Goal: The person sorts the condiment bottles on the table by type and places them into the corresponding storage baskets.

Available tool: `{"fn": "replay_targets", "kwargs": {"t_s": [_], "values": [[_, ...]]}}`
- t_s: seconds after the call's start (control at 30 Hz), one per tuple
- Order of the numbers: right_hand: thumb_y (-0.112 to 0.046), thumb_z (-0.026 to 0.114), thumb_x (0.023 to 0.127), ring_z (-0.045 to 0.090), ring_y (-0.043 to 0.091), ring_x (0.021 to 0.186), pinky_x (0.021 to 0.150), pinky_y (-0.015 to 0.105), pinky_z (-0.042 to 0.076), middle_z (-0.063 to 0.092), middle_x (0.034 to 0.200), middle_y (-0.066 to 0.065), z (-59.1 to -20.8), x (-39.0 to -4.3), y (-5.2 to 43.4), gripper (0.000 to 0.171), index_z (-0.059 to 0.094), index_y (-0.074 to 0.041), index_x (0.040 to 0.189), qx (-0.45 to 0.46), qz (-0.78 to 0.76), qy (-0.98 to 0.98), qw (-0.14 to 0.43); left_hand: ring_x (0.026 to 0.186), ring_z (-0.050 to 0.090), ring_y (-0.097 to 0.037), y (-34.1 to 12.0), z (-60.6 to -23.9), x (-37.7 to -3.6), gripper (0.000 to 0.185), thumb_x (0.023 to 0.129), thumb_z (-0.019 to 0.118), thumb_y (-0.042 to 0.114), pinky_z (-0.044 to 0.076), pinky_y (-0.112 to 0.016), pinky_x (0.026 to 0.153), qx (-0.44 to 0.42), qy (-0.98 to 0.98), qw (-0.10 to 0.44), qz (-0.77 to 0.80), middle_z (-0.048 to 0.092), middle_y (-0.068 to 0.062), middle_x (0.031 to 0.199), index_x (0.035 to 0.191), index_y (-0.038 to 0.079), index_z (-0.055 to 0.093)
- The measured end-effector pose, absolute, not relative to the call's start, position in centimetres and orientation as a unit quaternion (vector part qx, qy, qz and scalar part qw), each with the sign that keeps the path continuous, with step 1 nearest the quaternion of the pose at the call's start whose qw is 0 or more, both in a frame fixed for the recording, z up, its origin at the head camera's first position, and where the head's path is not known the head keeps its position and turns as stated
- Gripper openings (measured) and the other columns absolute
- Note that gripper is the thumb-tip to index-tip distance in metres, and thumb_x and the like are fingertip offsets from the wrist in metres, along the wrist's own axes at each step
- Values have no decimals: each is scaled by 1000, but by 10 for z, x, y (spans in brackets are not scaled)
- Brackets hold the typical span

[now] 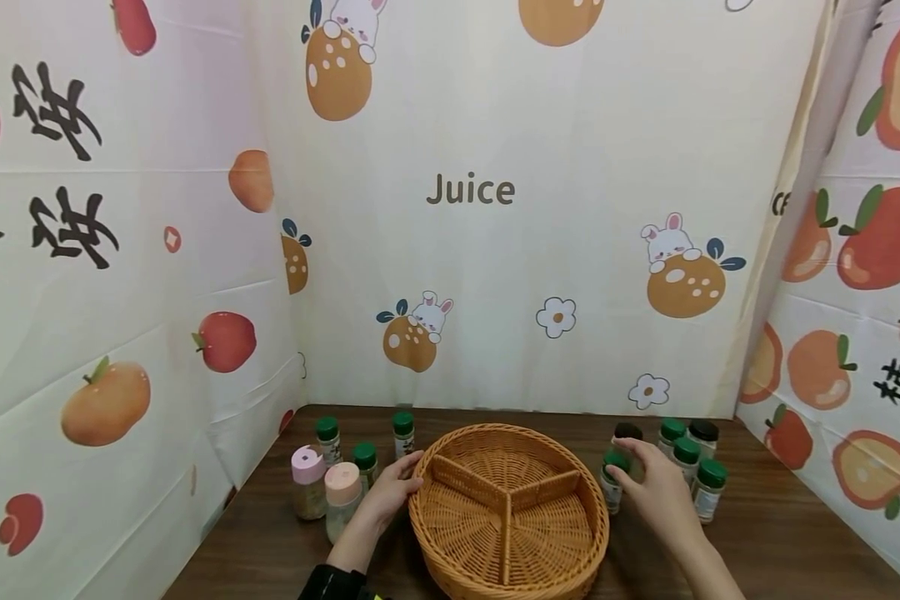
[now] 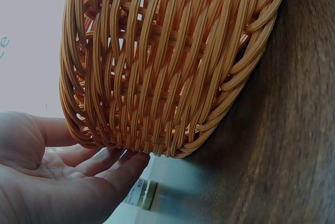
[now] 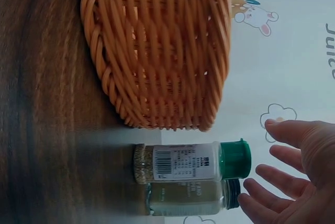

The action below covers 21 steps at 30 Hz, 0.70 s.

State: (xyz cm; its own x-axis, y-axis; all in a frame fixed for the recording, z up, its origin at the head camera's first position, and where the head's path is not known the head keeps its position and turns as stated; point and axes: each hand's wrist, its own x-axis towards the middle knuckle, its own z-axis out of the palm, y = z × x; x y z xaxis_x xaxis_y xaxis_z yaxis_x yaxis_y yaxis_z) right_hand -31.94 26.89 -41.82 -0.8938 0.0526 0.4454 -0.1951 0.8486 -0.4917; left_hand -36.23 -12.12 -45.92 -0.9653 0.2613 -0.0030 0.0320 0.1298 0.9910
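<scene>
A round wicker basket (image 1: pixel 508 546) with three compartments sits on the brown table. My left hand (image 1: pixel 403 481) lies against its left rim; in the left wrist view the fingers (image 2: pixel 118 169) are straight and touch the basket's wall (image 2: pixel 167 67). My right hand (image 1: pixel 630 468) hovers at the basket's right side, fingers spread just above a green-capped spice bottle (image 1: pixel 612 483). In the right wrist view the fingers (image 3: pixel 277 179) stand apart from the green cap (image 3: pixel 235 158) and from a black-capped bottle (image 3: pixel 188 199) beside it. Neither hand holds anything.
Left of the basket stand two pink-lidded jars (image 1: pixel 309 483) and three green-capped bottles (image 1: pixel 327 439). Right of it are several green- and black-capped bottles (image 1: pixel 710 489). Printed fruit curtains (image 1: pixel 470 192) close off the back and both sides of the table (image 1: pixel 780 542).
</scene>
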Motion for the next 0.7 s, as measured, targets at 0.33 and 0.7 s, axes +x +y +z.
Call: {"fn": "replay_targets", "kwargs": {"t_s": [0.33, 0.7], "values": [[-26, 74, 90, 60, 46, 116, 89, 55, 54, 57, 134, 29, -426, -324, 271, 54, 57, -3, 136, 23, 286, -940, 183, 143, 33, -50, -121, -460, -365, 56, 102, 44, -2, 46, -53, 107, 96, 750, 87, 649, 26, -35, 157, 154, -9, 24], [-22, 74, 90, 62, 48, 112, 86, 54, 56, 56, 135, 31, -431, -331, 272, 54, 57, 0, 136, 11, 285, -944, 168, 142, 33, -51, -121, -460, -363, 56, 102, 44, -2, 46, -53, 107, 95, 747, 86, 653, 25, -36, 156, 154, -9, 23]]}}
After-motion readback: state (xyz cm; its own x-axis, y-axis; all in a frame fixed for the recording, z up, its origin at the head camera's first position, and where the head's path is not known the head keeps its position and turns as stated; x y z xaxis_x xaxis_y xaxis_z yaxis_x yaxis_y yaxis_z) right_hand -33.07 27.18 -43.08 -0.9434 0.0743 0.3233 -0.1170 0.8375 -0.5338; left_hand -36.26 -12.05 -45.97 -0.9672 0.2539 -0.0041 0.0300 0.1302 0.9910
